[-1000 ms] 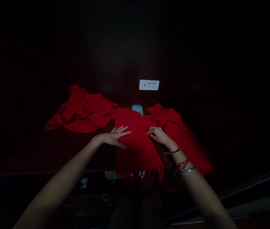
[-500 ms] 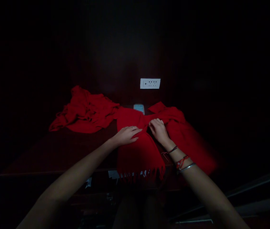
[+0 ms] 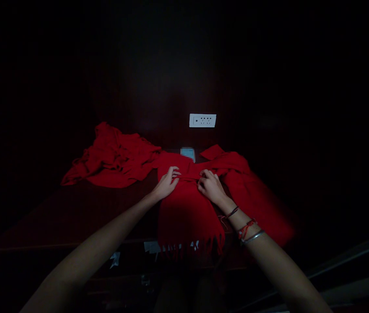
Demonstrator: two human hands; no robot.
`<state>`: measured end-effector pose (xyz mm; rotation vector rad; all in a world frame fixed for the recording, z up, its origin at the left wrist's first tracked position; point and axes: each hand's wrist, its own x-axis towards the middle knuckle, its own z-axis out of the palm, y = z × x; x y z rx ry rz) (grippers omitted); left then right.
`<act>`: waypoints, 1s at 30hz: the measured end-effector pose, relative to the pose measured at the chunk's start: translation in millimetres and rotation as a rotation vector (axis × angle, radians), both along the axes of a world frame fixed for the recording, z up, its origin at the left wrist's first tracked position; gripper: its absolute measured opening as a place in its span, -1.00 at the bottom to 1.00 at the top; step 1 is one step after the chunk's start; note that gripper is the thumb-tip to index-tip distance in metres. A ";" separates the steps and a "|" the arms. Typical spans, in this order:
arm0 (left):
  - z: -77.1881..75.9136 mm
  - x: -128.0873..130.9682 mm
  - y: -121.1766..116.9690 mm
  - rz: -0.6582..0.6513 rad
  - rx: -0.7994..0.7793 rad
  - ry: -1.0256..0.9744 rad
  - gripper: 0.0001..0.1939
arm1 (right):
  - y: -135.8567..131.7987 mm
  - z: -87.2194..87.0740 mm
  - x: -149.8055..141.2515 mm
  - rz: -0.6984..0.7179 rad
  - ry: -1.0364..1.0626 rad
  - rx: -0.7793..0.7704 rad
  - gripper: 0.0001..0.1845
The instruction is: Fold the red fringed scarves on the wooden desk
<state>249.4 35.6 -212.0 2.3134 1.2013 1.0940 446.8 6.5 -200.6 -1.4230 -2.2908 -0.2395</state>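
Observation:
A red scarf (image 3: 187, 213) with a fringed end lies across the dark table, its fringe hanging over the front edge. My left hand (image 3: 168, 183) pinches a raised crosswise fold of it from the left side. Opposite, my right hand (image 3: 211, 186) has its fingers curled on the same fold. Bracelets circle my right wrist. To the right spreads more red cloth (image 3: 252, 191); whether it belongs to the same scarf I cannot tell. A crumpled heap of red cloth (image 3: 112, 156) sits on the left, reaching toward the scarf.
A white power socket (image 3: 203, 121) is on the dark wall behind. Below it stands a small pale, blurred item (image 3: 188, 154) at the table's back. The table (image 3: 57, 221) has its front edge near me, with white scraps (image 3: 114, 259) beneath. The surroundings are very dark.
My left hand has gone from lying flatter on the scarf to pinching its fold, slightly farther left. My right hand has shifted slightly down and left. The camera view has tilted a little.

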 end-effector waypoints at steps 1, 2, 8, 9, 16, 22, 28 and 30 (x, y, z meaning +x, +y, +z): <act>0.1 0.5 -0.7 -0.011 -0.017 0.025 -0.68 | 1.3 -0.7 0.3 -0.048 0.003 -0.018 -0.83; 0.5 0.6 -1.4 -0.021 -0.036 0.056 -0.66 | 2.7 -1.7 0.8 -0.095 0.009 -0.042 -0.83; 6.1 0.3 -5.3 -0.064 -0.089 0.215 -0.60 | 5.3 -5.6 -0.7 -0.125 0.025 -0.058 -0.78; 7.1 0.5 -5.9 -0.060 -0.086 0.231 -0.59 | 4.9 -4.5 -2.2 -0.106 0.012 -0.043 -0.78; 6.7 -1.8 -5.4 -0.051 -0.072 0.296 -0.57 | 18.4 0.3 -5.0 -0.260 0.070 -0.195 -0.80; 7.6 -3.1 7.9 -0.104 0.070 0.350 -0.53 | 25.9 1.5 0.8 -0.365 0.066 -0.294 -0.79; 14.5 15.8 22.6 -0.301 0.188 0.559 -0.67 | 23.6 3.7 -2.8 -0.215 0.007 -0.169 -0.86; 14.1 23.4 24.1 -0.219 0.190 0.583 -0.68 | 26.9 1.9 -2.6 -0.237 0.038 -0.163 -0.87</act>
